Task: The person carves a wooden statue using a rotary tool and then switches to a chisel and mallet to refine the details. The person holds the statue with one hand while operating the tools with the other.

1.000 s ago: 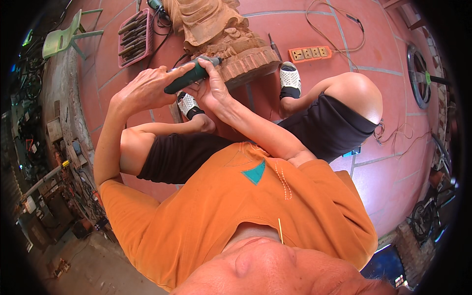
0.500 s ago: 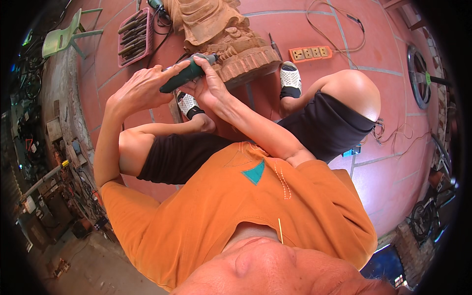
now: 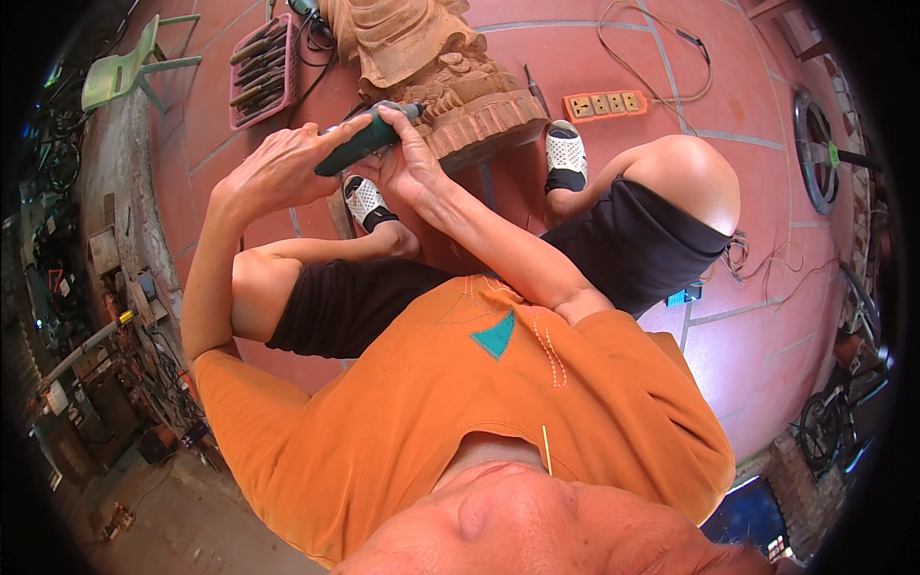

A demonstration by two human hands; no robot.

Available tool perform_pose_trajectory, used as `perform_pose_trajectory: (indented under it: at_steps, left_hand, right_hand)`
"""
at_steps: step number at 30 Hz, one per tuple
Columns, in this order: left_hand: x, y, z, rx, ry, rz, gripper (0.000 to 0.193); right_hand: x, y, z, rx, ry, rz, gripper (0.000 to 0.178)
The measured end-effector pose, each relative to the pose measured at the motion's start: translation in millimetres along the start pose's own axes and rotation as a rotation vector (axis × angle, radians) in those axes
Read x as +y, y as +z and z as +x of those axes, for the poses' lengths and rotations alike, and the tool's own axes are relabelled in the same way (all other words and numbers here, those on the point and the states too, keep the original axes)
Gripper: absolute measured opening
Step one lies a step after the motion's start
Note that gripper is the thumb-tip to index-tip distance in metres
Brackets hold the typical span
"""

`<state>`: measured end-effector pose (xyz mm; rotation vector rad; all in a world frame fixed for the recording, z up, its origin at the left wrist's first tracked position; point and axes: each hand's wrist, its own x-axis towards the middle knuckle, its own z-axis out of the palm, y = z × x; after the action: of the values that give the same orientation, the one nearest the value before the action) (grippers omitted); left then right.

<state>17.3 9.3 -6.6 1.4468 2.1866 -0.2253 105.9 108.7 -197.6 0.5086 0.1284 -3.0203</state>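
Observation:
A dark green rotary tool (image 3: 356, 149) is held between both hands, its grey nose toward the base of a brown carved wooden statue (image 3: 448, 101). My left hand (image 3: 283, 171) grips the tool's rear end, with the index finger stretched along its body. Closer to the nose, my right hand (image 3: 407, 171) pinches it, thumb on top and fingers curled underneath. The nose lies right by the carved detail at the statue's lower edge. The tip's contact with the wood is too small to make out.
A pink basket (image 3: 262, 121) of carving tools stands left of the statue, near a green plastic chair (image 3: 113, 79). To the right lie an orange power strip (image 3: 606, 104) with its cord and, farther off, a dark wheel (image 3: 815, 151). My feet in white sandals (image 3: 565, 153) flank the statue's base.
The rotary tool and both hands have shifted very slightly to the right. The grip stays the same, and the statue has not moved.

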Motion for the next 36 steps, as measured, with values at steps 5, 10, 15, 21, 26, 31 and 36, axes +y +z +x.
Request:
perform_pose_trajectory:
  at_steps: [5,10,15,21,26,31,36]
  left_hand:
    - [2.4,-2.4,0.9,-0.019,-0.011,-0.007,0.089]
    - [2.9,-0.6,1.1,-0.012,0.002,0.013,0.089]
    - [2.6,1.8,1.1,-0.018,-0.010,0.028,0.090]
    - [4.6,1.2,0.6,-0.021,-0.014,0.028,0.089]
    - [4.0,1.7,-0.1,-0.023,-0.018,0.018,0.089]
    - [6.9,-0.3,-0.5,-0.029,-0.029,0.041,0.087]
    - [9.8,-2.1,0.1,-0.049,-0.042,0.042,0.084]
  right_hand:
    - [-1.6,2.1,-2.6,-0.018,-0.012,-0.013,0.038]
    - [-1.9,2.5,-4.1,-0.012,-0.018,-0.006,0.042]
    - [-2.9,6.0,-8.5,-0.008,-0.028,-0.014,0.044]
    - [-2.6,2.2,-5.4,-0.020,-0.019,-0.014,0.043]
    - [-0.7,0.1,-3.5,-0.014,-0.014,-0.010,0.043]
    - [-1.2,0.9,-4.0,-0.007,-0.003,0.008,0.043]
    - [-1.9,-2.6,-2.6,-0.037,0.017,0.020,0.043]
